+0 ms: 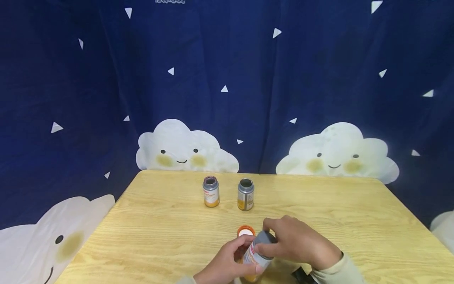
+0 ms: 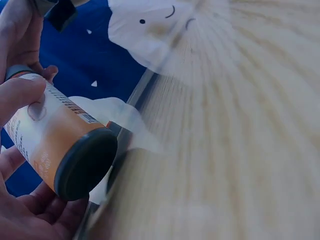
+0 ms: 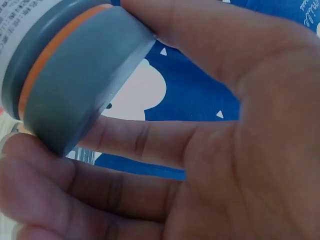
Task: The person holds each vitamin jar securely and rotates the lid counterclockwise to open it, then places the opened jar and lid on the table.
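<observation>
A pill bottle (image 1: 251,257) with a white-and-orange label is tilted above the near part of the table, its base facing the near side. My left hand (image 1: 224,263) grips it round the body, thumb across the label (image 2: 62,132) in the left wrist view. The fingers and thumb of my right hand (image 1: 301,241) hold the grey cap (image 3: 87,77) by its edge. An orange band shows between cap and bottle neck. Just beyond my left fingers lies a round orange cap (image 1: 246,228) with a white inside, partly hidden by that hand.
Two grey bottles without caps stand upright farther back on the wooden table (image 1: 159,228): one on the left (image 1: 211,195), one on the right (image 1: 245,197). Behind the table hangs a dark blue curtain (image 1: 198,98) with clouds. A black strap (image 1: 303,275) is by my right wrist.
</observation>
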`<act>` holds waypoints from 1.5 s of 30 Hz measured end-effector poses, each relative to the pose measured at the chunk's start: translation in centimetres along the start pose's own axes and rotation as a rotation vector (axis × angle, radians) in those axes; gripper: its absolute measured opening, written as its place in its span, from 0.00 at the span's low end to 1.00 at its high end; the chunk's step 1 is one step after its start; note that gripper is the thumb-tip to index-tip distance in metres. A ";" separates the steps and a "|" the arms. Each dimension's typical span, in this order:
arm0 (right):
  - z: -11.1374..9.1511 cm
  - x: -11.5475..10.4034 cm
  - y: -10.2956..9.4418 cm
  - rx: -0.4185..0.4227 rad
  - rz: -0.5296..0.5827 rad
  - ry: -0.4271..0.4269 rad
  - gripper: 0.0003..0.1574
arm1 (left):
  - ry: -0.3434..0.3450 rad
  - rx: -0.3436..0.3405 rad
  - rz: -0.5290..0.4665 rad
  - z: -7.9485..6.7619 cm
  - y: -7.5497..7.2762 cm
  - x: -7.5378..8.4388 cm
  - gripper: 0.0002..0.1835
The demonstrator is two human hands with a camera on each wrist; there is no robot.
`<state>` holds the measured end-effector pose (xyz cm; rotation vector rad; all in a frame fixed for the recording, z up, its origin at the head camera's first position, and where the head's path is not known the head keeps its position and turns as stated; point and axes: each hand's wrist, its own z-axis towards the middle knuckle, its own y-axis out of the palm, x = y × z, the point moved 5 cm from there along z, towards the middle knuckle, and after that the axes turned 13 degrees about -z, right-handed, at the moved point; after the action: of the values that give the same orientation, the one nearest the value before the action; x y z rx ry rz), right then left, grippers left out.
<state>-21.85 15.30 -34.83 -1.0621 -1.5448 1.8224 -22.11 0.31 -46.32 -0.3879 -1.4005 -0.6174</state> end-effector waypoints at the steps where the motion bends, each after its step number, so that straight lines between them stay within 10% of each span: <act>1: -0.1 -0.1 0.1 0.003 -0.012 0.005 0.21 | -0.007 -0.011 -0.020 0.0 0.0 -0.2 0.26; 16: -0.5 -1.1 0.4 0.121 -0.183 0.079 0.26 | -0.012 -0.128 -0.108 -0.2 -0.4 -1.9 0.32; 33: -0.3 -1.3 0.9 0.043 -0.144 0.035 0.28 | 0.065 -0.144 -0.083 -0.1 -0.5 -1.8 0.30; 45: -0.4 -1.5 0.9 0.065 -0.135 -0.039 0.26 | -0.040 -0.111 -0.110 0.1 -0.8 -1.9 0.30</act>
<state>-20.57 14.16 -35.36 -0.8759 -1.5303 1.7979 -22.72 0.09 -48.26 -0.4155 -1.4369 -0.7839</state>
